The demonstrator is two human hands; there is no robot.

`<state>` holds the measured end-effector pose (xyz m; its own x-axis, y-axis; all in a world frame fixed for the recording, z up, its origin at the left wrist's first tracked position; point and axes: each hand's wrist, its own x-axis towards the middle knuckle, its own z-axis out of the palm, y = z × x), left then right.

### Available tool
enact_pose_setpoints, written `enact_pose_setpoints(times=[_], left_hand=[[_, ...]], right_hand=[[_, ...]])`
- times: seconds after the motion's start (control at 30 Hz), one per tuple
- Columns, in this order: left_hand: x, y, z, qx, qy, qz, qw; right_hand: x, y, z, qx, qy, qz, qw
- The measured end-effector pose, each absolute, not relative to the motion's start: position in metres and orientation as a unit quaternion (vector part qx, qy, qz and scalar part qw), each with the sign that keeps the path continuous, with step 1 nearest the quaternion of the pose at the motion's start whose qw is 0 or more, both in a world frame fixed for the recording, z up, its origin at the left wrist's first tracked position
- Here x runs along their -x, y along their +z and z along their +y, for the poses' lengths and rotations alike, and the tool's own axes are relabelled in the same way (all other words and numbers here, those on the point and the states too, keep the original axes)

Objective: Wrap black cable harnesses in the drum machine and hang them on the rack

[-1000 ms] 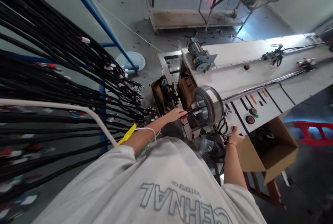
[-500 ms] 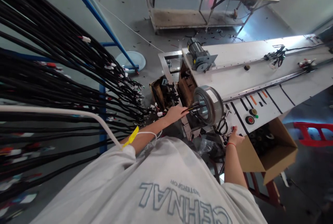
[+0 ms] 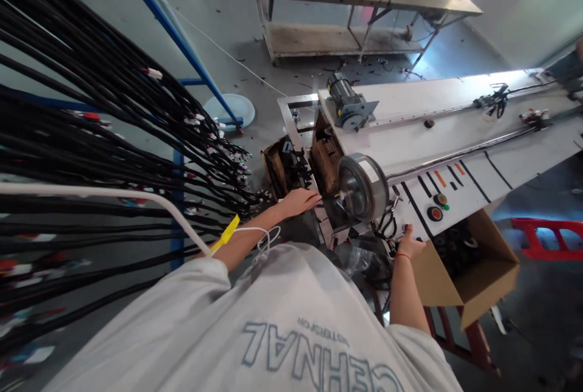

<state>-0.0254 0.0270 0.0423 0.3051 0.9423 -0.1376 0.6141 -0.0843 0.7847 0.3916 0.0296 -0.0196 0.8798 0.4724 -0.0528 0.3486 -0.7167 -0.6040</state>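
My left hand (image 3: 301,200) is closed, its fingers pinched around a thin dark cable (image 3: 330,197) that runs right into the middle of a grey ring-shaped wheel (image 3: 371,182) at the table's near end. The wheel's inside looks smeared. My right hand (image 3: 410,245) rests at the near table edge with a digit on a small red button (image 3: 405,227). Its other fingers reach out to the right and are partly hidden. Black-handled scissors (image 3: 388,222) lie between the wheel and this hand.
Black cable bundles (image 3: 91,82) with white connectors hang on a blue frame (image 3: 159,27) at left. The white table (image 3: 437,143) carries a motor (image 3: 344,97), tape rolls (image 3: 435,214) and tape strips. A cardboard box (image 3: 492,282) stands at right, with a red stool (image 3: 546,240) beyond.
My left hand has drawn slightly left, away from the wheel, with the cable still pinched. My right hand stays at the red button. The view has shifted a little.
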Motion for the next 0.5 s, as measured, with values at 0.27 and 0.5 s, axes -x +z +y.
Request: enact_pose_setpoints(times=[0.27, 0.5], left_hand=[[0.001, 0.042, 0.052, -0.679, 0.233, 0.514, 0.47], [-0.024, 0.033, 0.055, -0.255, 0.231, 0.442, 0.828]], right_hand=[[-0.393, -0.02, 0.027, 0.919, 0.095, -0.231, 0.305], [-0.385, -0.014, 0.026, 0.916, 0.096, -0.249, 0.301]])
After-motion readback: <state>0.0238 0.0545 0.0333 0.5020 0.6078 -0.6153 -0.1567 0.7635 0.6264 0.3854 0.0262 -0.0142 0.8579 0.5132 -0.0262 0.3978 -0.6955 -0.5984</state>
